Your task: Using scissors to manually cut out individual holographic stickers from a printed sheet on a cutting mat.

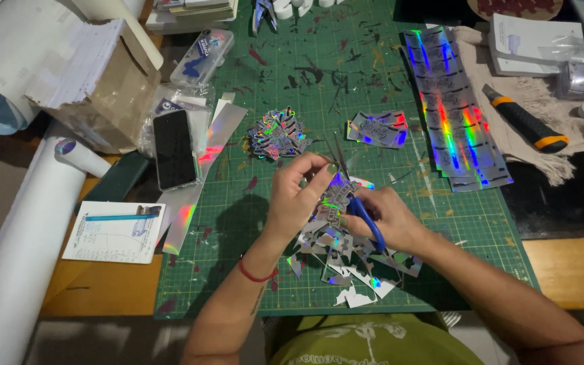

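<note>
1. The green cutting mat [373,61] covers the desk centre.
2. Holographic sticker sheets [454,115] lie stacked at the mat's right side, beside a utility knife [525,125].
3. A smartphone [174,149] lies at the mat's left edge.
4. The left hand [302,196] pinches a holographic sticker [338,196] above the mat.
5. The right hand [390,220] is closed on blue-handled scissors [366,216], blades at the sticker.
6. Cut stickers [278,132] are piled further back; offcuts [353,270] lie beneath both hands.
</note>
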